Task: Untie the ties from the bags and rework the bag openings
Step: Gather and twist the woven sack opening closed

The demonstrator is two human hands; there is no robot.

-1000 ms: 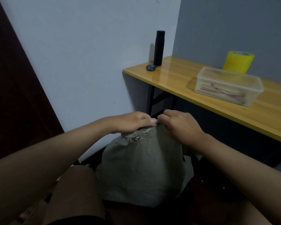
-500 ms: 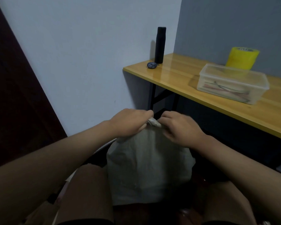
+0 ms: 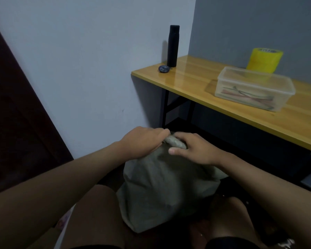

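Observation:
A grey-green cloth bag (image 3: pixel 162 187) stands between my knees, low in the middle of the head view. Its top edge is rolled into a tight fold (image 3: pixel 174 141) between my hands. My left hand (image 3: pixel 144 141) grips the left end of that fold with curled fingers. My right hand (image 3: pixel 194 148) holds the right end, fingers curled over the roll and thumb stretched out along the cloth below it. No tie shows on the bag.
A wooden table (image 3: pixel 196 81) stands to the right. On it are a clear plastic box (image 3: pixel 255 88) with coloured ties inside, a yellow tape roll (image 3: pixel 264 60), a black bottle (image 3: pixel 173 45) and a small dark fob (image 3: pixel 163 68). A dark door (image 3: pixel 16 114) is at left.
The frayed open edge seen a second ago is now rolled down into a tight fold. Both hands stayed at the bag top; the right thumb has stretched out.

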